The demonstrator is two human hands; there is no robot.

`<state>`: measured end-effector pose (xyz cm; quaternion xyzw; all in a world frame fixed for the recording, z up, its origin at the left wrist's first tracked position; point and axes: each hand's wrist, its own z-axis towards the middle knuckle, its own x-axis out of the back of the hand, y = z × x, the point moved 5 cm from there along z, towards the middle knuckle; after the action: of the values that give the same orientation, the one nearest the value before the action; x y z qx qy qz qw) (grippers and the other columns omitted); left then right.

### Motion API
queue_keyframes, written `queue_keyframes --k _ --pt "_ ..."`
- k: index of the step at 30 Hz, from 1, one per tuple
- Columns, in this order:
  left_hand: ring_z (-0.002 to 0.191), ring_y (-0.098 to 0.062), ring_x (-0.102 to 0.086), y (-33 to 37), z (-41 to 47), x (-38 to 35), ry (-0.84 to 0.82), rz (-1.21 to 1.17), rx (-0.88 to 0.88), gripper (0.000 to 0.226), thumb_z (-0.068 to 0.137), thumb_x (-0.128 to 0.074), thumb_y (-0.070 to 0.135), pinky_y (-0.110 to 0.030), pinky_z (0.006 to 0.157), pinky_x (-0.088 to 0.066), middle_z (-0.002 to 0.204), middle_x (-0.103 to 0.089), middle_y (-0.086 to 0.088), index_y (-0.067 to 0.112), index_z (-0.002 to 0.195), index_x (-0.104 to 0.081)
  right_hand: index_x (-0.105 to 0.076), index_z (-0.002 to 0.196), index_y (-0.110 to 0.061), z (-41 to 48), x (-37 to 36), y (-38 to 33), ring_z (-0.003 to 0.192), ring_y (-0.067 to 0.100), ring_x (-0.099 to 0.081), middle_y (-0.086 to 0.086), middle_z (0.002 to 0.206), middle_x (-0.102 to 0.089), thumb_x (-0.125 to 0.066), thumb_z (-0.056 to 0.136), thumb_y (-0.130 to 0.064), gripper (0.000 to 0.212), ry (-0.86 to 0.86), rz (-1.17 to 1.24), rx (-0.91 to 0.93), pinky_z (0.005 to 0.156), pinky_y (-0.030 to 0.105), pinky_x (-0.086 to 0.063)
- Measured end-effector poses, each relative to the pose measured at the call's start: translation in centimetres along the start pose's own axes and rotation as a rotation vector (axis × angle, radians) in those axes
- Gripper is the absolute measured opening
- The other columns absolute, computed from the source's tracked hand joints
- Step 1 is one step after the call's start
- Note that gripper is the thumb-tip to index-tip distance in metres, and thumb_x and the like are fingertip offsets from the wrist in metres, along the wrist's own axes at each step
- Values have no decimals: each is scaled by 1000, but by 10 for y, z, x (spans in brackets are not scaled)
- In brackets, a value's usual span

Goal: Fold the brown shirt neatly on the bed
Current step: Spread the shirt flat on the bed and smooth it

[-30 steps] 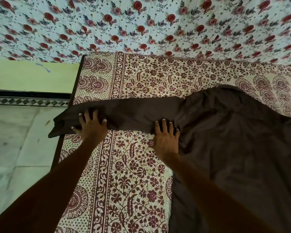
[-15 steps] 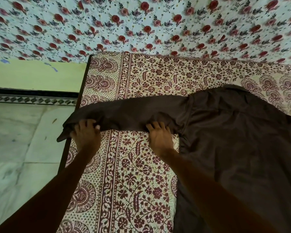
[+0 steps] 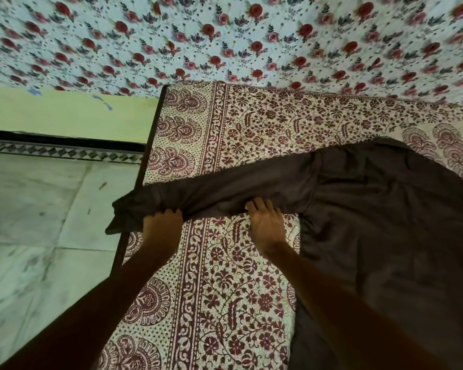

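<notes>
**Two hands grip one sleeve of a brown shirt spread on a patterned bed**

Seen from above, looking down along two bare forearms. There is one brown shirt (image 3: 385, 236), made of plain, matte, dark cloth with soft creases. Its body lies flat on the right half of the bed and runs out of view at the bottom and right edges.

One sleeve (image 3: 225, 188) shows. It is a long, narrow band reaching from the shirt's body across the bed, its long axis running right to left. The cuff (image 3: 120, 217) points left and hangs past the bed's edge, above the floor.

Both hands are on the sleeve's near edge. The left hand (image 3: 161, 222) is close to the cuff, fingers curled tight into a fist around bunched cloth. The right hand (image 3: 265, 225) is near the armpit, fingers close together and bent into the fabric, fingertips buried in a fold.

One bedspread (image 3: 225, 289) covers the bed: cream cotton printed densely with maroon vines, flowers and rounded border motifs. A thin dark bed frame (image 3: 147, 156) edges it on the left. Beyond the bed hangs one pale cloth (image 3: 225, 36) dotted with red roses. To the left are a green wall (image 3: 64, 113) and a pale, marbled tile floor (image 3: 38, 209).
</notes>
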<state>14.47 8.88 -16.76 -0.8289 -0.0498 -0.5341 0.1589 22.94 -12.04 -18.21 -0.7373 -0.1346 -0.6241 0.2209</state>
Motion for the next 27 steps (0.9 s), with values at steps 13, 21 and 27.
queue_keyframes --k 13,21,27 --pt "127 -32 -42 85 70 51 218 -400 -139 38 95 -50 25 -48 103 -38 135 -45 -11 15 131 -45 -60 116 -15 -2 21 38 101 27 -58 7 113 -62 -60 72 -2 45 86 255 66 87 38 -50" --pt "125 -35 -45 143 115 75 293 -522 -149 37 96 -50 24 -48 102 -40 132 -51 -16 10 130 -48 -39 144 -13 49 48 156 131 36 -39 10 150 -38 -52 85 -12 60 63 113 -336 102 48 -43" --pt "114 -35 -53 168 150 87 327 -501 1 24 94 -54 28 -51 99 -38 116 -62 -15 11 111 -60 -17 155 -20 81 41 197 150 25 -9 -2 163 -11 -36 101 -24 57 -100 120 -322 114 51 -26"
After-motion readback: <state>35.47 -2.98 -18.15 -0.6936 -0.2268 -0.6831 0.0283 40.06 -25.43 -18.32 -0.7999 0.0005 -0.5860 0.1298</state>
